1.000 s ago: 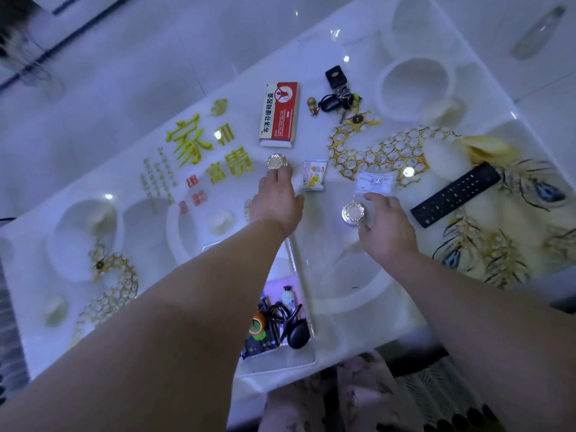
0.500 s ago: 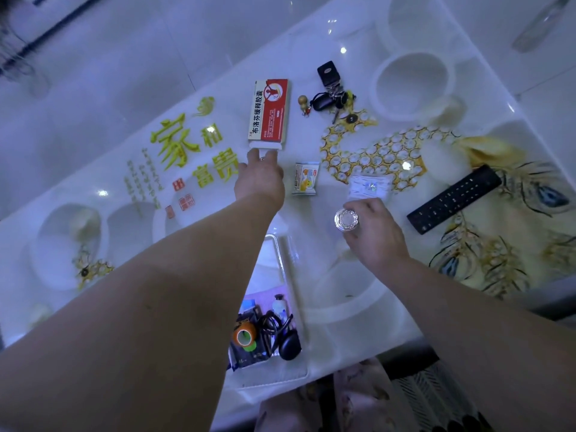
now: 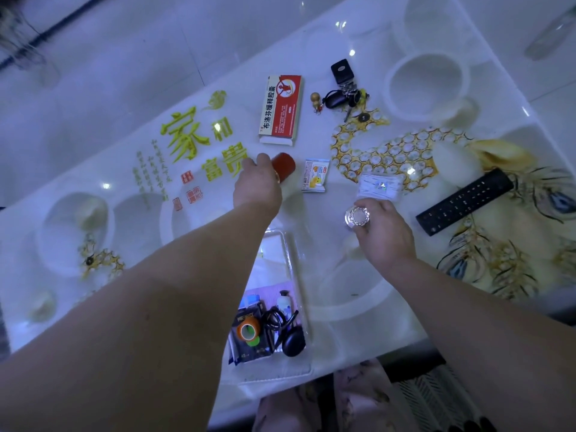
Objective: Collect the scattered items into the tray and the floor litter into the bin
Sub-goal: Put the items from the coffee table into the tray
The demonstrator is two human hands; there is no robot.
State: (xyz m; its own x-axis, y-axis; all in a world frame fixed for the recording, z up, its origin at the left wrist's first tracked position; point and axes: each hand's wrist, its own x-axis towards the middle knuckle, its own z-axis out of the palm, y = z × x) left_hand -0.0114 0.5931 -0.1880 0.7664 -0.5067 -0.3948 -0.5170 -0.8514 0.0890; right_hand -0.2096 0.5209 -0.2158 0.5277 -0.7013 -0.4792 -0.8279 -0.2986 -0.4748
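Beyond the far end of the clear tray (image 3: 295, 266), the left hand (image 3: 258, 187) curls round a red cylinder (image 3: 283, 166); whether it is lifted, cannot tell. Right of the tray's far end, the right hand (image 3: 385, 235) grips a faceted shiny-topped item (image 3: 357, 216) with thumb and fingers. Further beyond the tray lie a red-and-white box (image 3: 280, 109), a small sachet (image 3: 315, 175) and a key bunch (image 3: 344, 96). Well right of the tray lies a black remote (image 3: 464, 201). Inside the tray sits an orange tape roll (image 3: 247, 328).
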